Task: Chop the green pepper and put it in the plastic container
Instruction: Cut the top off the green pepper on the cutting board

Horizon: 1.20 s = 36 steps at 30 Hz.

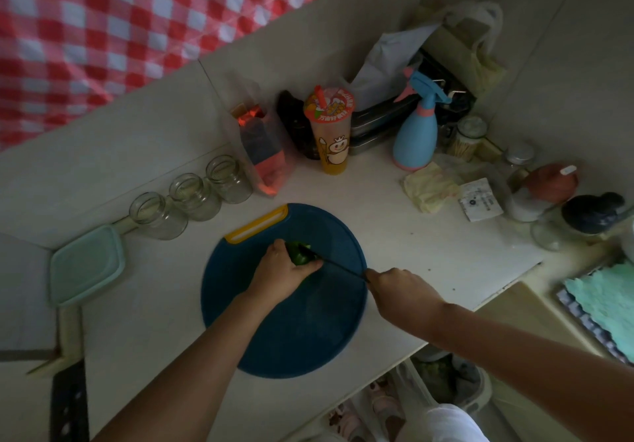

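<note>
A green pepper lies on the round blue cutting board, near its far side. My left hand holds the pepper down, fingers curled over it, hiding most of it. My right hand grips the handle of a dark knife, whose thin blade reaches left to the pepper beside my left fingers. The plastic container, pale green and square with its lid on, sits at the left on the counter, apart from the board.
Three glass jars line the wall behind the board. A drink cup, a blue spray bottle, bags, a yellow cloth and lidded jars crowd the far right. The counter edge drops off at the right.
</note>
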{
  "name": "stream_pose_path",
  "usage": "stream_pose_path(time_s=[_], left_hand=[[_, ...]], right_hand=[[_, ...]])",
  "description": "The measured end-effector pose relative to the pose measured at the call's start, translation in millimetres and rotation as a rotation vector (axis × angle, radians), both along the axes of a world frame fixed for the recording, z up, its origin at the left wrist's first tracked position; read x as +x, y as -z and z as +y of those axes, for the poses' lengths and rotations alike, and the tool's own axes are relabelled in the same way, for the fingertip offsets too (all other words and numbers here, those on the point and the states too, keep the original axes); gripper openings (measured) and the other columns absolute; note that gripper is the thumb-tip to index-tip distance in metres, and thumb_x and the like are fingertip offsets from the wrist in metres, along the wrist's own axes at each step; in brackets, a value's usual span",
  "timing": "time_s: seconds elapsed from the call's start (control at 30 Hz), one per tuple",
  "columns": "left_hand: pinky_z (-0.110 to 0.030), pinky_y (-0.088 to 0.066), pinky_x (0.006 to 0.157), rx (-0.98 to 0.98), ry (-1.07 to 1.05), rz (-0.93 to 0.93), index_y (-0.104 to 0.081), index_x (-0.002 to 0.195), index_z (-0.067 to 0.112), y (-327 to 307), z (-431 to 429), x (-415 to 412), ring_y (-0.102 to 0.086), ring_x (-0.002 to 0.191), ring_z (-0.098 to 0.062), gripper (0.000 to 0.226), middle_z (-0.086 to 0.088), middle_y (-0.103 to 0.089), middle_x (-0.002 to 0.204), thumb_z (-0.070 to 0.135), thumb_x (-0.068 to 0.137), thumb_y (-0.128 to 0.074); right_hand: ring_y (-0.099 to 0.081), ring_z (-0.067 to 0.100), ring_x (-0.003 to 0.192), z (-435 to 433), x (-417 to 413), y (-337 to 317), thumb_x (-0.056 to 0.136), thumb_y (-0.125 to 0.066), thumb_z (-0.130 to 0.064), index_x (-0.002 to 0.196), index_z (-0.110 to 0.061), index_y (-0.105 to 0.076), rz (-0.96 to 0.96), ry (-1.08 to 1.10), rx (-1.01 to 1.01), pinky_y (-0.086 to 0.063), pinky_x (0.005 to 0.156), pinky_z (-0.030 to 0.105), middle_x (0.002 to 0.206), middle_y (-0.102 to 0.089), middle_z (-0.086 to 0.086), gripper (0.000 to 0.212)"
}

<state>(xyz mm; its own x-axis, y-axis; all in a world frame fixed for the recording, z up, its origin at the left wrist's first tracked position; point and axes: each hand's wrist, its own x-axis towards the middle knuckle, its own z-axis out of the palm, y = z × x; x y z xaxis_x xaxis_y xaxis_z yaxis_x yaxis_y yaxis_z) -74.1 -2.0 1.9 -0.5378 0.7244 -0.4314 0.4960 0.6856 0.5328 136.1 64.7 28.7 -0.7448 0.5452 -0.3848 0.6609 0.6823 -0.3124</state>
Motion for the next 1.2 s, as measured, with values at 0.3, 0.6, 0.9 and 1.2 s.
stream_pose_path(time_s=[0.3,0.6,0.9,1.2], left_hand=[[-0.033,-0.045,0.077,-0.014,-0.088,0.117,-0.042,0.117,0.006,1.1,4.7,11.4,-0.053,0.102,-0.027,0.069,-0.011,-0.05,0.113,0.049,0.072,-0.071],[-0.037,-0.046,0.081,0.036,-0.227,0.249,-0.043,0.116,0.001,4.6,5.7,33.6,-0.051,0.105,-0.029,0.075,-0.013,-0.051,0.116,0.049,0.067,-0.075],[-0.037,-0.042,0.087,0.031,-0.286,0.294,-0.039,0.118,-0.002,7.7,6.0,44.3,-0.047,0.11,-0.031,0.081,-0.017,-0.048,0.12,0.05,0.067,-0.074],[-0.041,-0.045,0.082,0.069,-0.263,0.368,-0.039,0.119,-0.002,8.4,0.1,54.2,-0.046,0.11,-0.032,0.083,-0.017,-0.047,0.119,0.055,0.067,-0.072]], right_hand=[[-0.063,0.025,0.084,-12.2,-7.7,6.7,0.095,-0.038,-0.008,0.127,-0.017,-0.045,0.009,0.088,-0.044,-0.054,0.074,0.035,0.097,-0.065,0.008,0.034],[-0.062,0.025,0.085,-16.0,-9.9,4.6,0.095,-0.04,-0.009,0.122,-0.015,-0.047,0.012,0.133,-0.084,-0.05,0.071,0.032,0.097,-0.063,0.009,0.029],[-0.062,0.029,0.083,-23.2,-14.8,9.3,0.093,-0.039,-0.006,0.112,-0.011,-0.051,0.022,0.231,-0.136,-0.052,0.07,0.036,0.094,-0.062,0.011,0.023],[-0.061,0.024,0.08,-25.2,-18.9,15.1,0.095,-0.04,-0.013,0.109,-0.01,-0.056,0.04,0.364,-0.24,-0.054,0.068,0.033,0.098,-0.062,0.011,0.022]])
